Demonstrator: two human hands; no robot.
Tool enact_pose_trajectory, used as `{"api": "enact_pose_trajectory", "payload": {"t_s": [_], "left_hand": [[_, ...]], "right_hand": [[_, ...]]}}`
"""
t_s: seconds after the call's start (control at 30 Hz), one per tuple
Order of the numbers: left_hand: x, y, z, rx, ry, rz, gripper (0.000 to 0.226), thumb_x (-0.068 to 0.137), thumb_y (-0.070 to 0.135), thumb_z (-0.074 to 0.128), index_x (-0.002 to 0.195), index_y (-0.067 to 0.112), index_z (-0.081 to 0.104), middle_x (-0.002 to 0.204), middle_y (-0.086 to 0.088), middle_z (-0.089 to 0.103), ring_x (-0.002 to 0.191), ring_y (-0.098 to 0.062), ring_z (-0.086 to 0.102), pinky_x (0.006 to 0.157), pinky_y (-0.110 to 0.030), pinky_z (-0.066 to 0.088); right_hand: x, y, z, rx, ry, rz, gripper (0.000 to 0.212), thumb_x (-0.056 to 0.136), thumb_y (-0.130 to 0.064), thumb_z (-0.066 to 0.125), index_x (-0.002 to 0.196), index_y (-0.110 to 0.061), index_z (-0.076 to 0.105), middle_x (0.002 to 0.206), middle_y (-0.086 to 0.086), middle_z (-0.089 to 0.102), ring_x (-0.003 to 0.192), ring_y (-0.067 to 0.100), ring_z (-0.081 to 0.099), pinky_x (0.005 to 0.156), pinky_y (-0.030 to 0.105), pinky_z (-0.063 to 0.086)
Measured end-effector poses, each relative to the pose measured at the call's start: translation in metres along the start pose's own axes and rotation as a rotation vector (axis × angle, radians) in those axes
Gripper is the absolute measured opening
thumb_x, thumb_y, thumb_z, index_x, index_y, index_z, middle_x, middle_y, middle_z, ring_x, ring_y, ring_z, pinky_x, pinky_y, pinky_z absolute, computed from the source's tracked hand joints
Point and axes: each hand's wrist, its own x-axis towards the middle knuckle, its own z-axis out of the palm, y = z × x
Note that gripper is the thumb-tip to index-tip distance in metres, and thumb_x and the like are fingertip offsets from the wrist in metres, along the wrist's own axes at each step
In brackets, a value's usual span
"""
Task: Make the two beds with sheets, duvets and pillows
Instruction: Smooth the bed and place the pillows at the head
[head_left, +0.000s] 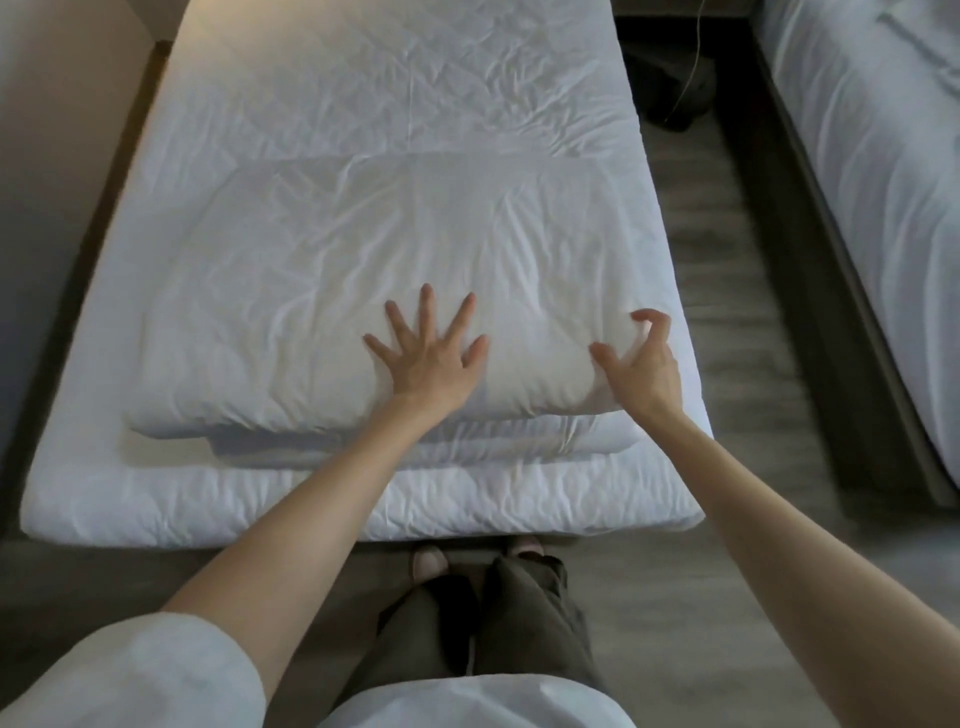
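A white folded duvet lies in layers on the near half of a bed with a white quilted mattress cover. My left hand lies flat on the duvet's near middle, fingers spread wide. My right hand hovers at the duvet's near right corner with its fingers curled like claws, holding nothing that I can see. A second bed with white bedding runs along the right edge of the view.
A wooden-floor aisle separates the two beds, with a dark object and a thin cord at its far end. A wall stands close along the left side of the near bed. I stand at the bed's foot.
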Motion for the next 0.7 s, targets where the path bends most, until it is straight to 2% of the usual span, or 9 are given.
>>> {"api": "enact_pose_trajectory", "payload": {"t_s": [0.1, 0.17, 0.27, 0.3, 0.4, 0.5, 0.57, 0.6, 0.7], "left_hand": [[0.014, 0.015, -0.009, -0.032, 0.074, 0.004, 0.055, 0.098, 0.061, 0.018, 0.15, 0.05, 0.006, 0.163, 0.003, -0.01, 0.147, -0.038, -0.015, 0.111, -0.068, -0.008], [0.027, 0.026, -0.017, -0.089, 0.126, -0.024, 0.054, 0.098, 0.062, 0.018, 0.15, 0.05, 0.009, 0.164, 0.005, -0.004, 0.148, -0.036, -0.012, 0.111, -0.067, -0.01], [0.032, 0.036, -0.007, -0.042, 0.171, -0.041, 0.054, 0.098, 0.06, 0.02, 0.15, 0.051, 0.01, 0.164, 0.005, 0.001, 0.148, -0.036, -0.012, 0.106, -0.07, -0.015], [0.028, 0.038, 0.005, -0.007, 0.162, -0.024, 0.054, 0.098, 0.06, 0.019, 0.15, 0.051, 0.008, 0.164, 0.006, -0.002, 0.147, -0.037, -0.014, 0.105, -0.072, -0.015], [0.013, 0.04, 0.04, 0.055, 0.072, 0.024, 0.056, 0.096, 0.062, 0.014, 0.149, 0.051, -0.001, 0.162, 0.01, -0.015, 0.145, -0.039, -0.019, 0.105, -0.074, -0.011], [0.013, 0.038, 0.047, 0.053, -0.017, 0.02, 0.056, 0.098, 0.062, 0.017, 0.149, 0.052, -0.003, 0.16, 0.014, -0.019, 0.145, -0.036, -0.023, 0.106, -0.073, -0.011], [0.018, 0.034, 0.038, 0.017, -0.002, 0.04, 0.056, 0.098, 0.063, 0.02, 0.149, 0.052, 0.003, 0.161, 0.015, -0.014, 0.146, -0.034, -0.019, 0.108, -0.071, -0.01], [0.022, 0.032, 0.031, 0.003, 0.04, 0.048, 0.056, 0.097, 0.064, 0.02, 0.15, 0.051, 0.007, 0.162, 0.014, -0.009, 0.148, -0.033, -0.015, 0.109, -0.07, -0.008], [0.029, 0.026, 0.019, 0.01, 0.203, -0.032, 0.066, 0.087, 0.067, 0.019, 0.15, 0.047, 0.016, 0.163, 0.008, 0.001, 0.148, -0.037, -0.005, 0.109, -0.071, -0.005]], "right_hand": [[-0.002, -0.007, -0.024, 0.08, -0.024, -0.158, 0.045, 0.09, -0.038, 0.064, 0.123, -0.023, 0.037, 0.075, 0.002, 0.054, 0.068, 0.02, 0.054, 0.054, 0.023, 0.037], [0.001, -0.011, -0.039, 0.132, -0.023, -0.253, 0.037, 0.091, -0.039, 0.063, 0.118, -0.025, 0.041, 0.07, 0.004, 0.055, 0.059, 0.013, 0.05, 0.048, 0.016, 0.034], [0.013, 0.013, -0.04, 0.092, -0.03, -0.262, 0.03, 0.092, -0.039, 0.062, 0.115, -0.028, 0.047, 0.07, 0.002, 0.057, 0.065, 0.012, 0.053, 0.054, 0.016, 0.037], [0.017, 0.029, -0.035, 0.045, -0.04, -0.222, 0.029, 0.092, -0.039, 0.062, 0.116, -0.029, 0.048, 0.073, 0.001, 0.058, 0.066, 0.011, 0.054, 0.058, 0.021, 0.038], [0.023, 0.073, -0.013, -0.07, -0.131, -0.103, 0.025, 0.097, -0.037, 0.051, 0.12, -0.031, 0.046, 0.089, 0.004, 0.057, 0.079, 0.026, 0.058, 0.069, 0.033, 0.039], [0.02, 0.077, -0.004, -0.326, -0.148, -0.058, 0.028, 0.101, -0.028, 0.039, 0.128, -0.032, 0.044, 0.123, 0.014, 0.046, 0.103, 0.037, 0.052, 0.083, 0.044, 0.043], [0.019, 0.062, -0.004, -0.491, -0.03, -0.159, 0.036, 0.098, -0.019, 0.037, 0.132, -0.027, 0.046, 0.151, 0.017, 0.025, 0.129, 0.042, 0.033, 0.1, 0.056, 0.031], [0.021, 0.049, -0.004, -0.504, -0.002, -0.264, 0.042, 0.096, -0.017, 0.037, 0.137, -0.026, 0.044, 0.159, 0.014, 0.015, 0.139, 0.04, 0.022, 0.107, 0.06, 0.022], [0.038, 0.007, 0.004, -0.519, -0.126, -0.486, 0.051, 0.102, -0.029, 0.036, 0.151, -0.037, 0.024, 0.164, 0.002, -0.001, 0.15, 0.031, -0.002, 0.111, 0.067, -0.001]]}}
